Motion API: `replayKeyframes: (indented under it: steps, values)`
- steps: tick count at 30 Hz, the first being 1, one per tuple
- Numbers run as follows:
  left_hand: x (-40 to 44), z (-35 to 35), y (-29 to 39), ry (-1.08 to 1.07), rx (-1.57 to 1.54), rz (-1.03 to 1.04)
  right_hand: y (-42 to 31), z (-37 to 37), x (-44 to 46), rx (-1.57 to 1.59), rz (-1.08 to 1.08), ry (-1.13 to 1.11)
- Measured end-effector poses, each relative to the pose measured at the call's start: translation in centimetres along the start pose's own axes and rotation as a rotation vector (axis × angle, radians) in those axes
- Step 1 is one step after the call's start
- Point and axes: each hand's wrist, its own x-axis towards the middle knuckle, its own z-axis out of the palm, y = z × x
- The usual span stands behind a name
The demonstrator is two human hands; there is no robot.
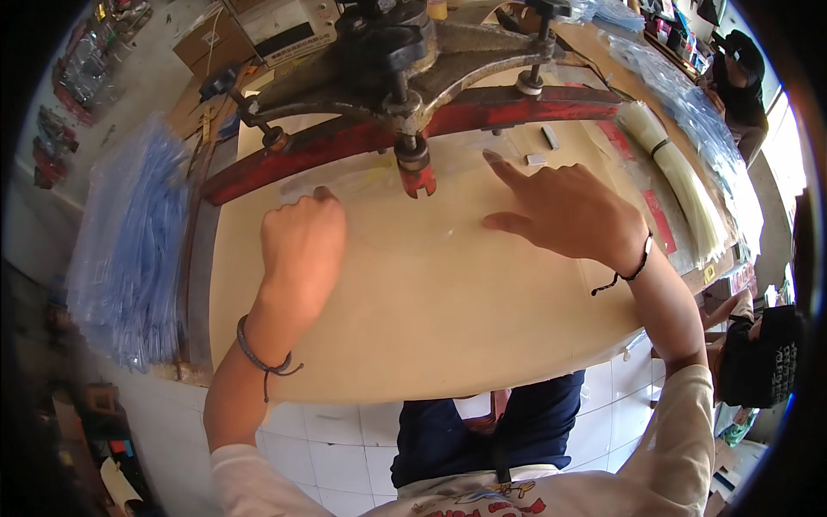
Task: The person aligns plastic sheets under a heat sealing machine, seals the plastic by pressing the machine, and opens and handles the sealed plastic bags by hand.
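While our left hand point(303, 241) curled its fingers, whether around anything we could not tell, our right hand point(568, 207) spread its fingers, released; just beyond those fingers, clear film point(349, 178) lay by the red bar point(332, 142).

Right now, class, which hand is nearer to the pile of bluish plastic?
Left. The left hand is over the side of the tan sheet nearest the bluish plastic; the right hand is over the opposite side.

white square-tiled floor point(332, 425) closer to the wearer than both hands, brown cardboard box point(209, 45) beyond the left hand point(301, 237), brown wooden tabletop point(590, 53) beyond the right hand point(573, 211), bright white window light point(786, 142) far to its right
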Motion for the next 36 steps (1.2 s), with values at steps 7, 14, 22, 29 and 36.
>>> replayKeyframes:
  steps: [7, 14, 22, 29, 36]
  values:
    - [-0.8, -2.2, -0.2, -0.064, -0.107, 0.013, 0.9, 1.5, 0.4, -0.047, -0.065, 0.112]
    - [-0.4, -4.5, -3.5, -1.051, -0.798, 0.561, 0.0, 1.3, 1.1, -0.068, -0.089, 0.115]
    - [0.5, -3.6, -0.5, -0.517, -1.306, 0.762, 0.8, 1.3, 1.8, 0.159, -0.231, 0.078]
    - [0.9, -2.0, 0.0, -0.128, -0.903, 0.574, 5.5, -1.2, -0.9, 0.039, -0.075, -0.051]
    - [1.5, -2.0, -1.7, -0.380, -0.849, 0.344, 3.9, -2.9, -0.8, 0.152, 0.177, -0.293]
